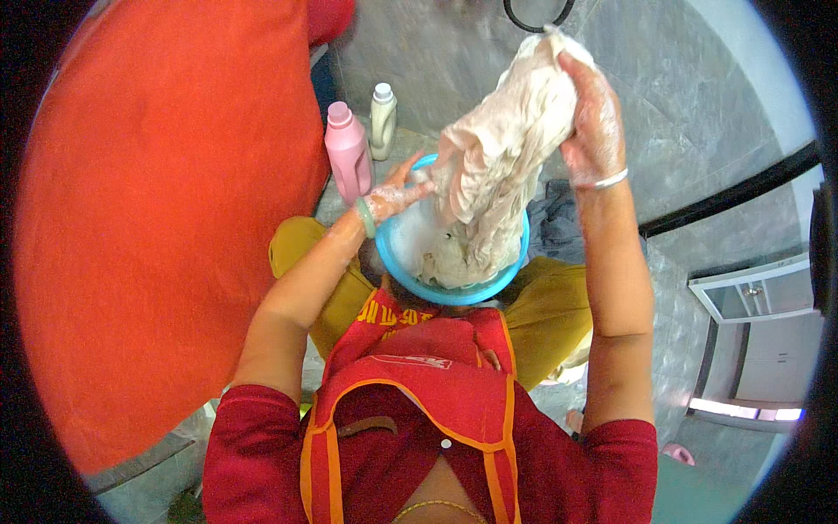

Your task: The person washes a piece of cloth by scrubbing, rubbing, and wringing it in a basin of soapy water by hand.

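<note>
My right hand [596,124], wet with suds, grips the upper end of a bunched cream-white cloth [504,137] and holds it raised. The cloth hangs down into a round blue plastic basin [452,298], where its lower part lies in foamy water [412,239]. My left hand [396,193] is at the basin's left rim, soapy, its fingers spread apart. The fingertips come close to the cloth's left side; whether they touch it I cannot tell. The basin stands between my bent knees.
A pink bottle [350,154] and a smaller pale bottle [383,121] stand left of the basin. A large orange-red cloth [170,196] hangs along the left. Dark fabric [560,223] lies right of the basin. A black hose loop [538,26] is at the top, and a white-framed glass panel [753,291] at right.
</note>
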Tool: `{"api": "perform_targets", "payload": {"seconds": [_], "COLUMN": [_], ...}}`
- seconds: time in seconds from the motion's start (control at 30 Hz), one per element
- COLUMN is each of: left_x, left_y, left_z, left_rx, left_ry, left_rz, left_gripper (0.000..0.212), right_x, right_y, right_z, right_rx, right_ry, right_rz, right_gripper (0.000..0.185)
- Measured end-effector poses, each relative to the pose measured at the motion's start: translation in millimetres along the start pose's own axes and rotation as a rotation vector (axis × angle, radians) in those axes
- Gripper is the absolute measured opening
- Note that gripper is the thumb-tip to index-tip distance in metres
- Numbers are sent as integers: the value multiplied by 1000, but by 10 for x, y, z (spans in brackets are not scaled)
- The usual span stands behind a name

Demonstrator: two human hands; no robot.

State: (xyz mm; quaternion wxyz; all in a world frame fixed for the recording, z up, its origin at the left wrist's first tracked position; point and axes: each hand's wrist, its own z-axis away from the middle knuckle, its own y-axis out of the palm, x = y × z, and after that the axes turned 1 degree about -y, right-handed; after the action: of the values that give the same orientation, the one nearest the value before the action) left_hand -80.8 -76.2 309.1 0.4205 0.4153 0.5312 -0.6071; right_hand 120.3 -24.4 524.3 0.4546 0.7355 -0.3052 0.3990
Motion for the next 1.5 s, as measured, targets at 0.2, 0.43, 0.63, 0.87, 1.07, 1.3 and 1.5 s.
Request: {"api": "perform_targets", "payload": {"seconds": [0.2, 0.43, 0.63, 0.87, 1.07, 1.3, 1.5], "left_x": [-793, -365, 466, 801, 84, 438, 959], "left_y": [354, 515, 381, 410, 804, 657, 664], "left_z": [5, -179, -481, -321, 99, -196, -200], "left_rx": [-80, -64, -149, -160, 71, 472, 522], "left_ry": [576, 256, -96, -404, -620, -417, -297], "left_rz": [153, 549, 123, 462, 438, 1464, 1650], "left_gripper": [76, 34, 31, 46, 71, 74, 70], "right_x": [-171, -1168, -1698, -2643, -2706, -1936, -2304], "right_y": [216, -801, -1481, -1406, -1472, -611, -454], "right_z": [60, 326, 955, 1242, 1122, 1067, 983], "right_rx": [29, -177, 417, 243, -207, 457, 302], "right_ry": [15, 165, 629, 812, 216, 151, -96], "right_rz": [31, 191, 984, 1180, 649, 956, 827], "right_gripper": [27, 22, 86, 61, 41, 33, 29]}}
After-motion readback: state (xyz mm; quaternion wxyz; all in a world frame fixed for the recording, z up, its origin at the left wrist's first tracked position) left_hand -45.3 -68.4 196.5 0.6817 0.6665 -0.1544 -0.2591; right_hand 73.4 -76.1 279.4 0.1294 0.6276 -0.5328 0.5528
